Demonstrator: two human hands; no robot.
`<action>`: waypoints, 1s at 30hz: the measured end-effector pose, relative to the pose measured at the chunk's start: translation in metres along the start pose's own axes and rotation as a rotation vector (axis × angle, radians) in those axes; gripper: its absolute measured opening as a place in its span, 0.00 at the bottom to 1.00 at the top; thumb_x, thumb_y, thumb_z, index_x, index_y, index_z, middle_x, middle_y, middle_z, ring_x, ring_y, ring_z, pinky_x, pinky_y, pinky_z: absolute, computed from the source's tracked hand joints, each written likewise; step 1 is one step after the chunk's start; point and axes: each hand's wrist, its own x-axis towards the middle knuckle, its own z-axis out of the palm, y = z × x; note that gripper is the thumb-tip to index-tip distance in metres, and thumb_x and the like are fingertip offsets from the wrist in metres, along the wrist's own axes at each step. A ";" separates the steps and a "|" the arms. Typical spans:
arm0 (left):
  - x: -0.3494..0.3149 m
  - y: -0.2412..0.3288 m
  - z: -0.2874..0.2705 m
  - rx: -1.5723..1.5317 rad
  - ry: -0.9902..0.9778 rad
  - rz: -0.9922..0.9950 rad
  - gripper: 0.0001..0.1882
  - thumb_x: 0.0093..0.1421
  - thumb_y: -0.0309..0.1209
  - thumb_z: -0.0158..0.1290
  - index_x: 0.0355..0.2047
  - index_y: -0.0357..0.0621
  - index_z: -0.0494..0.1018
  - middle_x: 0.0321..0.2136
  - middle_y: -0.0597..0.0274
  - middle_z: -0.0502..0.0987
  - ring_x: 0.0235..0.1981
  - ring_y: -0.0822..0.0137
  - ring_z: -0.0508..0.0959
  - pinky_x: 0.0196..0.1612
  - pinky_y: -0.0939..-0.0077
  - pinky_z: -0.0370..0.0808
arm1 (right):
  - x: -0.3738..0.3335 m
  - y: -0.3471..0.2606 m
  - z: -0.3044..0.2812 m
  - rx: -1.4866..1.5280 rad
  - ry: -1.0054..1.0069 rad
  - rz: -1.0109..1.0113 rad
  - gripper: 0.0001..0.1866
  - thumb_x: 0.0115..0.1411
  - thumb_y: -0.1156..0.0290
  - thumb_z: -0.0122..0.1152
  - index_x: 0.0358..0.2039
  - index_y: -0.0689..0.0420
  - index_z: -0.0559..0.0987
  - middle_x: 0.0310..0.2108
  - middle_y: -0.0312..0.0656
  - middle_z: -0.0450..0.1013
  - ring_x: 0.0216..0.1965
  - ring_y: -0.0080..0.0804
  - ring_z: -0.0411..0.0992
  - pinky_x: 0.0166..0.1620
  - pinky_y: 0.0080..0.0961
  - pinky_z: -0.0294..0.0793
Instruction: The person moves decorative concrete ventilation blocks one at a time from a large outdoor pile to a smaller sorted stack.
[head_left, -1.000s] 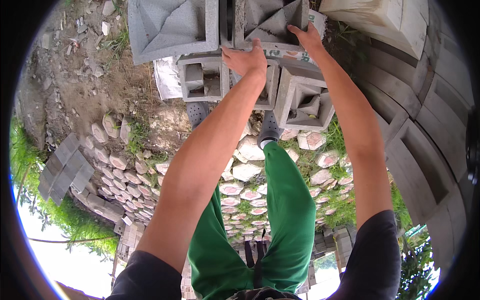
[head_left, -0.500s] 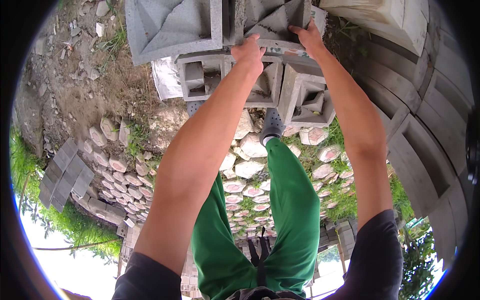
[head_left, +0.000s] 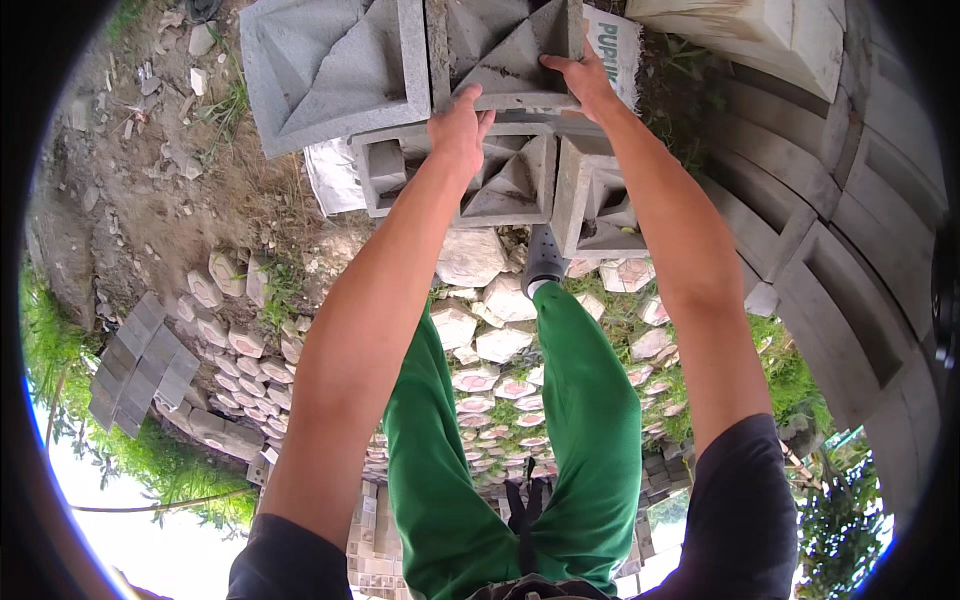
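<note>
A grey concrete block [head_left: 515, 45] with slanted, pyramid-like faces sits at the top middle, between my two hands. My left hand [head_left: 460, 130] grips its near left corner, thumb laid over the rim. My right hand [head_left: 588, 85] holds the right side, its thumb on the inner edge and the other fingers mostly hidden behind. A similar concrete block [head_left: 335, 70] lies right beside it on the left, edges about touching. Below my hands stands a nearer row: a hollow block [head_left: 508, 208] with slanted inner faces and another hollow block [head_left: 572, 200] to its right.
White sacking [head_left: 335, 175] shows under the blocks, with more printed sacking [head_left: 615, 50] at right. Stacked concrete blocks [head_left: 840, 310] curve along the right side. A pale box-like block [head_left: 745, 35] stands top right. Hexagonal pavers [head_left: 500, 343] and grass cover the ground around my feet.
Both hands have shifted left with the held block. The gap between it and the block on its left has closed, and more printed sacking shows at right.
</note>
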 end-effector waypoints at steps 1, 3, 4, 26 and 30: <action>0.000 0.001 -0.002 0.022 -0.087 -0.016 0.41 0.52 0.23 0.59 0.58 0.28 0.44 0.52 0.43 0.62 0.52 0.47 0.69 0.52 0.59 0.77 | -0.002 -0.002 0.000 0.095 0.008 0.108 0.33 0.46 0.70 0.64 0.56 0.57 0.67 0.50 0.50 0.70 0.52 0.42 0.67 0.53 0.34 0.67; -0.001 -0.002 -0.001 0.045 -0.034 0.004 0.43 0.52 0.24 0.60 0.58 0.28 0.42 0.52 0.43 0.62 0.51 0.47 0.69 0.51 0.60 0.78 | -0.003 -0.008 0.000 0.106 -0.036 0.133 0.35 0.46 0.71 0.63 0.57 0.56 0.65 0.50 0.49 0.70 0.52 0.41 0.66 0.52 0.34 0.67; -0.002 -0.006 0.003 0.059 0.008 0.018 0.45 0.51 0.25 0.61 0.58 0.28 0.41 0.52 0.44 0.62 0.51 0.48 0.70 0.50 0.61 0.79 | -0.002 -0.007 -0.007 0.105 -0.074 0.153 0.36 0.45 0.71 0.62 0.58 0.54 0.64 0.50 0.47 0.70 0.52 0.41 0.66 0.52 0.35 0.67; -0.120 0.024 -0.115 1.018 -0.430 0.097 0.29 0.66 0.49 0.33 0.27 0.36 0.73 0.17 0.60 0.74 0.21 0.71 0.74 0.22 0.73 0.69 | -0.192 -0.040 0.026 -0.278 0.225 -0.200 0.31 0.54 0.64 0.61 0.57 0.61 0.65 0.51 0.55 0.68 0.53 0.47 0.69 0.56 0.36 0.66; -0.221 0.029 -0.176 1.283 -0.408 0.184 0.37 0.67 0.55 0.27 0.17 0.40 0.72 0.13 0.61 0.70 0.18 0.66 0.71 0.28 0.69 0.68 | -0.308 -0.078 0.037 -0.056 0.147 0.017 0.19 0.60 0.63 0.56 0.49 0.60 0.72 0.41 0.48 0.76 0.40 0.36 0.76 0.46 0.29 0.73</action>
